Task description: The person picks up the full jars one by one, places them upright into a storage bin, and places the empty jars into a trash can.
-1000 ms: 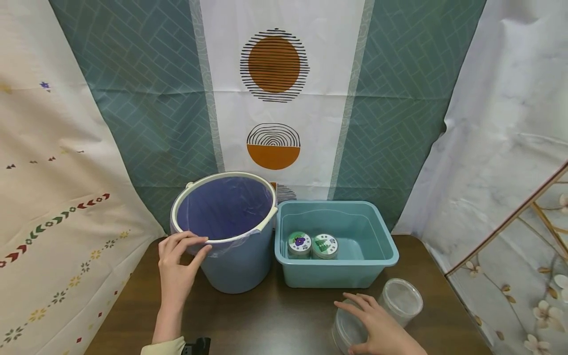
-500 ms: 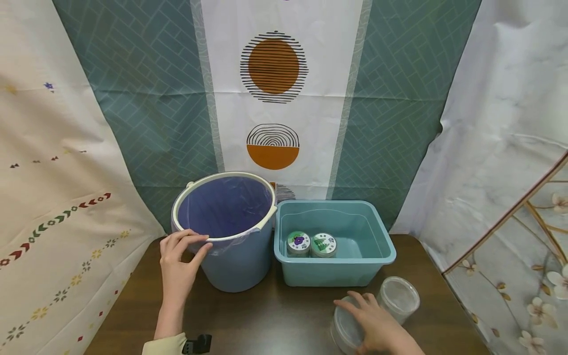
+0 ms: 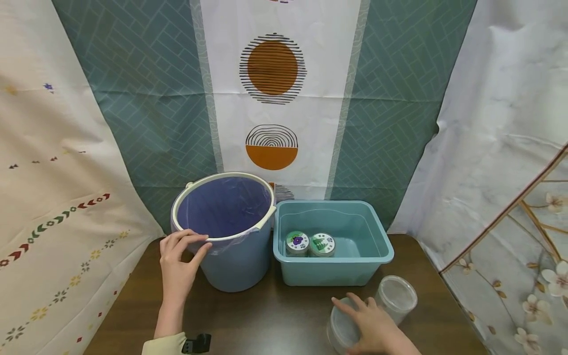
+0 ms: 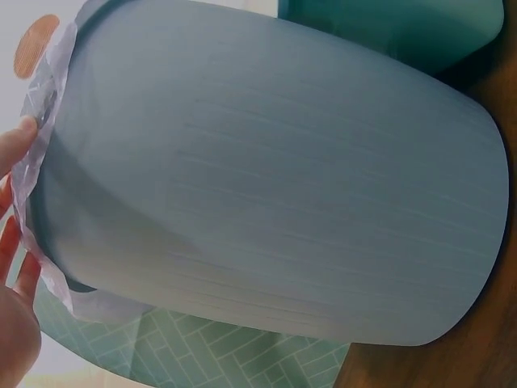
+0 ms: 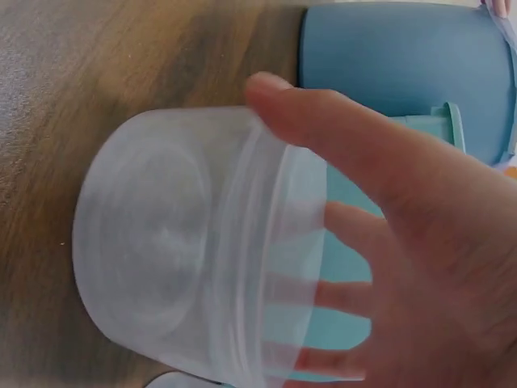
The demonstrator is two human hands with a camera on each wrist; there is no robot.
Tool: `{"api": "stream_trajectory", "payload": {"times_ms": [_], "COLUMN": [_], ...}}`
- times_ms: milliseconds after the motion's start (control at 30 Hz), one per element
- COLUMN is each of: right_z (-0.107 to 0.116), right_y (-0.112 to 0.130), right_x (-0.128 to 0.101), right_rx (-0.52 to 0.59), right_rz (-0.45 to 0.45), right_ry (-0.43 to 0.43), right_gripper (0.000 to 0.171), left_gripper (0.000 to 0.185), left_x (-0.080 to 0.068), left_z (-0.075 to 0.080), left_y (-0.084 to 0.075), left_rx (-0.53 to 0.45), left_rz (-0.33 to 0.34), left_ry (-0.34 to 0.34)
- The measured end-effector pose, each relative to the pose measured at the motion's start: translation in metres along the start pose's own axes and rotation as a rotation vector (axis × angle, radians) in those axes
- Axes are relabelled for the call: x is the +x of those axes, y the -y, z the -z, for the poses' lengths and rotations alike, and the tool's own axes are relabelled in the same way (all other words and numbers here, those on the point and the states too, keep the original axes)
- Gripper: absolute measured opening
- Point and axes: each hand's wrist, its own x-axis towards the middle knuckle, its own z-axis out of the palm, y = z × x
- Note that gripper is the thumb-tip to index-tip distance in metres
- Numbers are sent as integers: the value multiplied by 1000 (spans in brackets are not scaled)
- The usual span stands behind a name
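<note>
**Two hands down, one on the bucket rim, one on a clear tub**

Count first: one blue bucket [image 3: 230, 246], one teal bin [image 3: 337, 268], two small labelled jars [image 3: 309, 245] side by side in the bin's front left corner, and two clear plastic tubs on the tabletop [image 3: 266, 320] in front of the bin. The bucket sits on the left, the bin just beside it on the right, the two nearly touching at their rims.

Left hand [image 3: 177, 268] is at the bucket's near left rim. Its fingers [image 3: 188, 237] curl over the pale rim band and the thin plastic liner [image 4: 36, 174] that folds out over the edge, thumb pressed against the outside wall. The left wrist view shows fingertips right on that crinkled liner, the bucket's blue wall filling the rest of the picture.

Right hand [image 3: 374, 328] is low at the front right, laid over the nearer clear tub [image 3: 341, 330]. The right wrist view gives the clearest look: the tub [image 5: 194, 242] lies inside the spread hand, thumb over one side, four fingers [image 5: 355, 295] showing through the frosted wall on the other. The fingers are wide but wrapped round it, a loose grasp.

The second clear tub [image 3: 396, 296] stands just beside that hand, toward the bin's right corner, untouched.
</note>
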Motion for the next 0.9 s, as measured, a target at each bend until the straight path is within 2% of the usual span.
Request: {"api": "stream_trajectory", "payload": {"times_ms": [167, 400, 500, 633, 900], "right_z": [0, 4, 13, 36, 109], "right_y": [1, 5, 10, 25, 57], "right_x": [1, 8, 12, 21, 40], "right_rx": [20, -38, -50, -101, -114], "right_rz": [-17, 67, 88, 123, 178], "right_ry": [65, 32, 68, 110, 170], "right_gripper": [110, 107, 109, 110, 106], "left_gripper": [27, 28, 29, 28, 31], "left_x": [-1, 0, -1, -1, 1], "left_z": [0, 0, 0, 0, 0], "left_y": [2, 2, 0, -1, -2], "left_rx": [-1, 11, 7, 3, 18], "left_rz": [10, -6, -11, -8, -43], "left_ry": [9, 6, 2, 3, -16]}}
